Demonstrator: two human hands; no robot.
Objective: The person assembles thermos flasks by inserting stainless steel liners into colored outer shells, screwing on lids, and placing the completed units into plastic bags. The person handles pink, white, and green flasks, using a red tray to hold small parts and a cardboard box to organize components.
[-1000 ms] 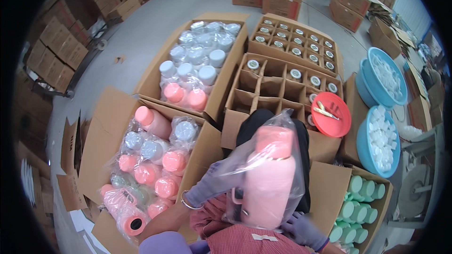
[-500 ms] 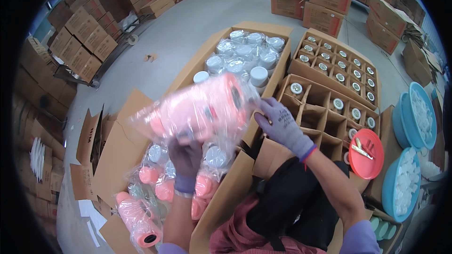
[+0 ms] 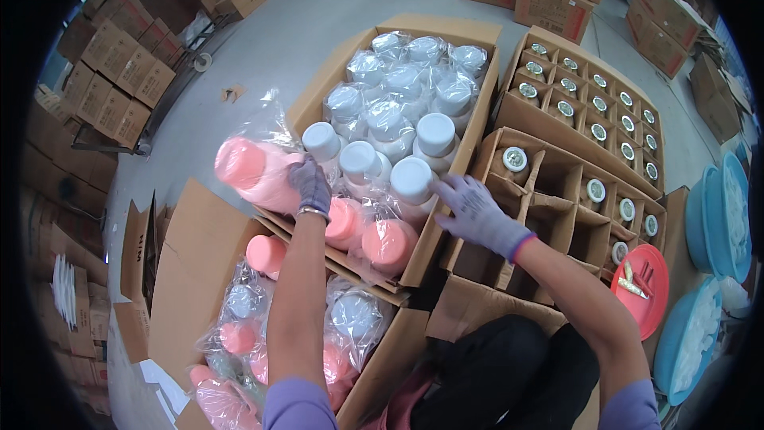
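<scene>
My left hand [image 3: 310,185], in a grey glove, is closed round the handle side of a pink thermos jug [image 3: 259,173] in a clear plastic bag. The jug leans at the left edge of a carton [image 3: 471,161] of bagged jugs, its pink lid toward the left. My right hand [image 3: 480,213], also gloved, has its fingers spread and holds nothing. Its fingertips are close to a pale-blue-lidded jug [image 3: 412,183]; I cannot tell if they touch. Two pink-lidded jugs [image 3: 388,245] stand at the carton's near end beside other pale blue ones [image 3: 362,161].
Nearer me, another open carton [image 3: 380,357] holds bagged pink and pale blue jugs. Right of me stand divided cartons [image 3: 509,137] with silver-topped liners, a red plate [image 3: 643,291] and blue basins [image 3: 691,342]. Stacked boxes [image 3: 127,72] rest on a trolley at left.
The bagged pink jug has moved from between my hands to the far left, its lid turned leftward. My right hand has come away from the bag. My view has shifted slightly.
</scene>
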